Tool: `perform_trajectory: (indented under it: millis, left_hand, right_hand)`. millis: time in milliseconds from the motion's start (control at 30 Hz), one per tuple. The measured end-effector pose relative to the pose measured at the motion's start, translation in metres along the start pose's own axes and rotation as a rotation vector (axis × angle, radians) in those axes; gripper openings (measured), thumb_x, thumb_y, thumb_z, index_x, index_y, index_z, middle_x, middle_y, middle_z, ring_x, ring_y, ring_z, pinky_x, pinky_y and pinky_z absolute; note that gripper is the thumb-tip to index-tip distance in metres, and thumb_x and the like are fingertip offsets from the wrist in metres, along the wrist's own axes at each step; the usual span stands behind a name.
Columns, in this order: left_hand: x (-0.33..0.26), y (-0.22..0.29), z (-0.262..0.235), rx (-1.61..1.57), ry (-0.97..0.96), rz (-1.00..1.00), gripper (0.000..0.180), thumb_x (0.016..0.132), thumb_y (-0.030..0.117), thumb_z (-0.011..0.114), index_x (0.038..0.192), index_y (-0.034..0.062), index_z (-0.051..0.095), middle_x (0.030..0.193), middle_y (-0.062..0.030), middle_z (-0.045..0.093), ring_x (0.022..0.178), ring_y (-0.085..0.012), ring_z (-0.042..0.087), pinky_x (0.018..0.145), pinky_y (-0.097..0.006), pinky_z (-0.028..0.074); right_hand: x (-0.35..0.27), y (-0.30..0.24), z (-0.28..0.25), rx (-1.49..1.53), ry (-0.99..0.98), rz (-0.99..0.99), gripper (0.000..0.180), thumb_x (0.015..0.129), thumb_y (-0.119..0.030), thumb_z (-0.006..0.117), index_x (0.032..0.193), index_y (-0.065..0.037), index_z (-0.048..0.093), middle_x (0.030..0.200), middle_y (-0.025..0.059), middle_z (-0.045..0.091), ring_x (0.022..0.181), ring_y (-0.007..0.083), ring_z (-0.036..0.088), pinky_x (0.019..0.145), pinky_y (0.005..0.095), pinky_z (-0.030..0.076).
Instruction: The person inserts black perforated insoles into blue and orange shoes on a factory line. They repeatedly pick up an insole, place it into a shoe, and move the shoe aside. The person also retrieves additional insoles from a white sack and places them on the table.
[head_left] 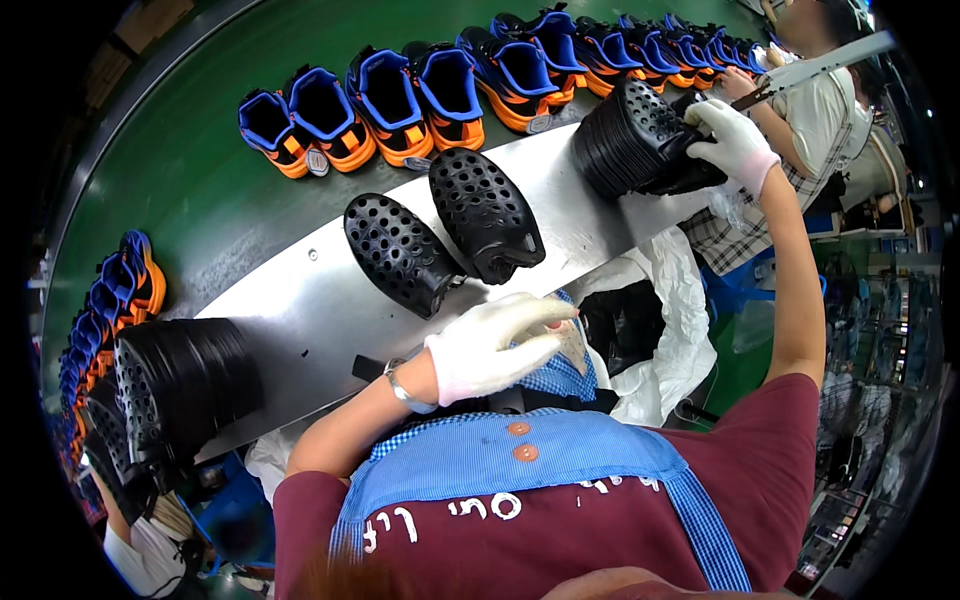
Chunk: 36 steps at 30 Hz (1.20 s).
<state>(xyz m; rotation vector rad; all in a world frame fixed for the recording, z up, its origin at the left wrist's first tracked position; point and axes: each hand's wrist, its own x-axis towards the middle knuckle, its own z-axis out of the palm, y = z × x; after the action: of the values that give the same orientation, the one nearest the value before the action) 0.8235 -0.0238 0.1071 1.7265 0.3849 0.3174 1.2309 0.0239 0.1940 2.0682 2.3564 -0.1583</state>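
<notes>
My right hand (735, 140), in a white glove, reaches to the right end of the metal ledge. Its thumb and fingers are closed on the edge of a black perforated shoe insert at a nested stack of shoe inserts (630, 140). In front of my apron, my left hand (500, 345), also gloved, has its fingers stretched out and apart, with nothing visible in it. Just beyond it, two loose black toe-shaped inserts lie side by side, a left one (398, 250) and a right one (482, 210), their holed faces up.
Blue, black and orange shoes (390, 100) line the green conveyor belt (200, 190) beyond the metal ledge (290, 285). Another insert stack (185, 385) stands at its left end. A white bag (665, 350) with black contents sits below the ledge. Other people work at both sides.
</notes>
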Motion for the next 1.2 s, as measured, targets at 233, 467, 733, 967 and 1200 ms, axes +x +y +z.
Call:
perform_trajectory:
  millis: [233,467,733,967,1200]
  left_hand:
    - [-0.029,0.024,-0.039,-0.242,-0.065,0.017,0.039,0.091,0.005,0.056,0.130,0.0016,0.056,0.114,-0.0127,0.063,0.103,-0.0179,0.063,0.089,-0.032,0.050]
    - [-0.016,0.027,-0.088,-0.577,0.663,0.154,0.062,0.098,0.020,0.055,0.147,-0.0057,0.026,0.131,-0.0127,0.054,0.120,-0.0182,0.053,0.101,-0.030,0.043]
    - [-0.042,0.003,-0.129,-1.023,0.854,0.361,0.064,0.096,0.057,0.045,0.133,0.0046,0.043,0.124,-0.0168,0.058,0.110,-0.0285,0.063,0.094,-0.043,0.055]
    - [-0.038,-0.012,-0.137,-0.988,0.958,0.295,0.057,0.099,0.048,0.047,0.136,0.0049,0.043,0.125,-0.0146,0.058,0.115,-0.0267,0.059,0.099,-0.042,0.050]
    - [-0.022,-0.018,-0.134,-1.091,0.839,0.374,0.025,0.097,0.021,0.058,0.117,0.0051,0.059,0.109,-0.0077,0.066,0.095,-0.0191,0.066,0.085,-0.037,0.056]
  right_hand:
    - [-0.009,-0.031,-0.044,0.311,0.205,0.036,0.037,0.072,-0.002,0.073,0.106,-0.001,0.058,0.099,0.0051,0.061,0.087,0.0139,0.060,0.080,0.0276,0.050]
    - [0.037,-0.191,-0.034,0.569,0.293,-0.427,0.047,0.065,0.003,0.075,0.109,0.001,0.060,0.105,0.0067,0.062,0.092,0.0147,0.063,0.085,0.0287,0.051]
    - [0.098,-0.291,0.009,0.684,0.100,-0.587,0.043,0.066,-0.008,0.082,0.104,-0.002,0.061,0.096,0.0076,0.061,0.086,0.0188,0.065,0.080,0.0298,0.054]
    - [0.105,-0.284,0.004,0.563,0.035,-0.580,0.042,0.066,-0.006,0.081,0.102,-0.001,0.060,0.098,0.0067,0.060,0.085,0.0174,0.062,0.079,0.0289,0.052]
    - [0.078,-0.236,0.003,0.786,0.103,-0.493,0.037,0.070,-0.013,0.080,0.100,-0.002,0.060,0.090,0.0079,0.062,0.082,0.0183,0.065,0.076,0.0296,0.054]
